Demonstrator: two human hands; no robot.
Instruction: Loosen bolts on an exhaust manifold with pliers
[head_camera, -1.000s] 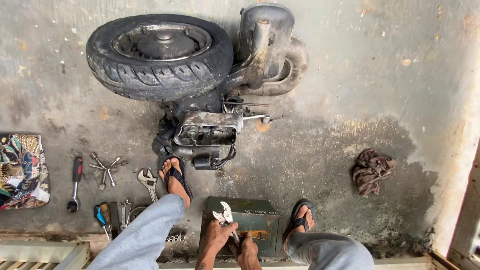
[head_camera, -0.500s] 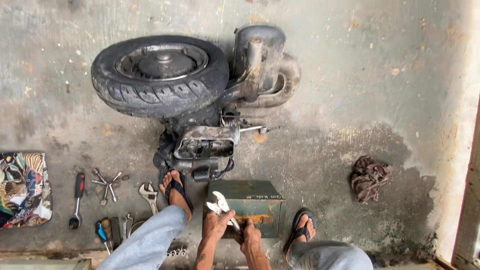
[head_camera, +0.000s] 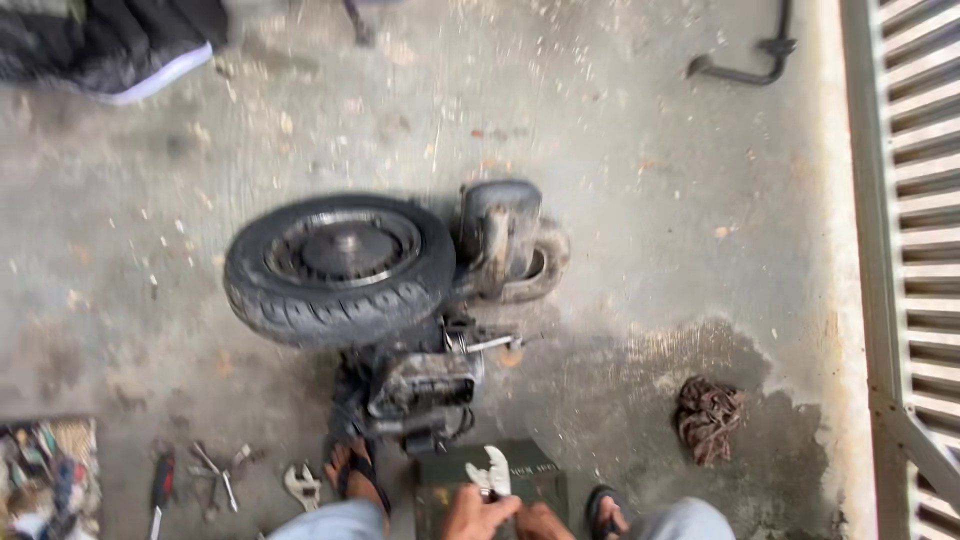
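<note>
Frame blurred. Both hands cropped at bottom edge: left hand (head_camera: 472, 517) fingers wrapped round pale pliers (head_camera: 491, 471) over green box (head_camera: 538, 472); right hand (head_camera: 541, 522) fingers unclear.

Rag (head_camera: 708, 419) right of engine (head_camera: 420, 392)

Trousers: light grey-blue, showed at both knees along the near edge.
Footwear: dark flip-flop sandals with straps on both feet.
Left hand (head_camera: 470, 517): bare.
Right hand (head_camera: 543, 522): bare.
</note>
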